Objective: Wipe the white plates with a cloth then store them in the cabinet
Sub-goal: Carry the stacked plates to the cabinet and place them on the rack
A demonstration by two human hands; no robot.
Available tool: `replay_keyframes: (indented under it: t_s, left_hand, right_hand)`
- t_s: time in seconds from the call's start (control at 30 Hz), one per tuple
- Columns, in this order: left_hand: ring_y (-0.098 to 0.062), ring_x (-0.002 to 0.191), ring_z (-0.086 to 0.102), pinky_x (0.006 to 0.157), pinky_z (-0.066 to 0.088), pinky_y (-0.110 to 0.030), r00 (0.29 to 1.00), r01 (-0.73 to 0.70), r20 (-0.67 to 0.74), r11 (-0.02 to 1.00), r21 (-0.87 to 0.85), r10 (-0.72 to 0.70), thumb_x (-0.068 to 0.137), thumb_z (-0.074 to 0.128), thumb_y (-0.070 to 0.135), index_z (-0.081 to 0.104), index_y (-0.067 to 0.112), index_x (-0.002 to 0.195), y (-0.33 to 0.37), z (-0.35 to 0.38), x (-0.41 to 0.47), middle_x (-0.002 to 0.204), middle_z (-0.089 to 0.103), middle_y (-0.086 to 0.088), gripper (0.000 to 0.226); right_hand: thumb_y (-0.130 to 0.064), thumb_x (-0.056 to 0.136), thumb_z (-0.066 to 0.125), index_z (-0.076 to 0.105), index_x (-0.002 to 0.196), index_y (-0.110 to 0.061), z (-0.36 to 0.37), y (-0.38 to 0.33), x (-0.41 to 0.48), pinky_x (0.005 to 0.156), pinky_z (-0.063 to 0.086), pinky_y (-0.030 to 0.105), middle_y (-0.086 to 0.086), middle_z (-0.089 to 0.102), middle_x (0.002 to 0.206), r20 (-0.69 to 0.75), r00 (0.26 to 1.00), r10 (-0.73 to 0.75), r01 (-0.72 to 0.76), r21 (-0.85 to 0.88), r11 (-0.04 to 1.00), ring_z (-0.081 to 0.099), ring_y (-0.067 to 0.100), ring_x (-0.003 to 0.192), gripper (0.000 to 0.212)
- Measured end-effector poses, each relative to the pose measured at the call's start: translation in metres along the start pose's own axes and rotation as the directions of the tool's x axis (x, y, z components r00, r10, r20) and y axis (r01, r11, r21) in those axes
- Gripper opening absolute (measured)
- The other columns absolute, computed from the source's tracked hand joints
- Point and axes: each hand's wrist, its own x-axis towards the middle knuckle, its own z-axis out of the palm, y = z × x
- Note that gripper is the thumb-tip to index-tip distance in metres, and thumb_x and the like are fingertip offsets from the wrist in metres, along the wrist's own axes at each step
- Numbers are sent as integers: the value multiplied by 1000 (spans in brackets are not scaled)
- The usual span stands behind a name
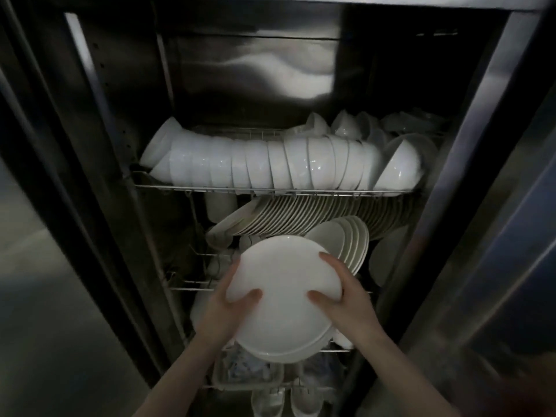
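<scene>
Left hand (228,311) and right hand (346,299) each clasp an opposite edge of one white plate (285,284), in front of the open steel cabinet (120,115).

Inside the cabinet, the top rack (270,191) carries a long row of bowls (270,164) lying on their sides. Under it a long row of plates (316,215) stands on edge. A short group (355,239) leans just behind the held plate's upper right rim. The held plate is tilted, its face toward the camera, and hangs over the front of the middle rack (192,288). It is not yet set down. No cloth is in view.

This looks like the storing step. To do it well, turn the plate on edge to match the short group. Then slide it in front of that group, lowering its rim between the wires gently so nothing knocks or chips.

Both forearms reach up from below and converge on the plate. Each thumb lies flat on its face, and the right forefinger runs along the rim. The other fingers curl behind, hidden.
</scene>
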Motion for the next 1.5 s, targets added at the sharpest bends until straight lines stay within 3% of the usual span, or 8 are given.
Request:
replay_keyframes:
  t_s: [0.3,0.47,0.6,0.87,1.13,1.27,1.37,1.5]
  left_hand:
    - [21,98,53,75,41,1,999,-2,52,999,-40,4,80,80,30,40,51,137,-27,49,139,121,50,29,73]
    - [-1,112,53,84,41,-8,992,19,119,996,85,-29,82,77,40,29,49,147,-55,76,169,127,55,18,81]
    - [-12,122,54,104,44,-31,986,34,160,996,84,-47,79,76,49,31,42,150,-65,92,180,142,54,7,84]
    - [-2,128,35,95,30,-12,960,70,272,997,24,-74,94,61,40,19,33,155,-62,124,170,154,35,5,75]
    - [-25,152,-1,118,9,-32,920,-27,386,969,244,-72,103,34,46,-7,25,157,-57,128,173,165,-5,-10,70]
    - [-45,147,-16,120,5,-56,906,-213,420,805,554,-49,104,9,41,-29,30,142,-74,122,180,157,-27,-23,55]
    - [-39,147,-23,114,1,-67,895,-255,442,746,615,-59,106,23,32,-14,42,142,-90,117,186,156,-35,-13,52]
    - [-25,146,-28,114,-7,-64,870,-325,487,653,684,-77,104,21,44,-46,66,113,-88,108,184,140,-48,10,71]
  right_hand:
    - [-26,84,73,39,137,-56,18,10,118,90,47,23,0,52,135,-83,995,53,-71,-233,970,60,16,112,70]
    - [-31,86,66,29,142,-58,20,18,140,85,48,28,1,53,133,-122,989,87,-132,-434,891,61,22,114,73]
    - [-30,87,64,34,144,-47,19,18,148,82,47,31,1,50,139,-176,980,92,-172,-525,833,61,27,114,67]
    - [-20,84,65,41,145,-34,9,1,155,98,47,37,4,46,145,-182,982,-46,-94,-690,717,49,30,128,67]
    - [-17,86,60,38,146,-31,18,-8,158,92,47,39,7,47,144,-191,980,-51,-108,-731,674,48,33,127,65]
    - [-17,87,57,29,151,-26,25,-4,154,97,44,41,7,40,150,-217,976,-26,-138,-701,700,41,34,135,71]
    - [-21,87,57,17,155,-28,29,0,149,101,42,42,1,28,159,-209,978,14,-159,-699,697,30,31,143,79]
    - [-25,87,57,10,157,-27,37,6,146,116,29,44,0,19,162,-188,982,30,-157,-709,687,19,32,145,84]
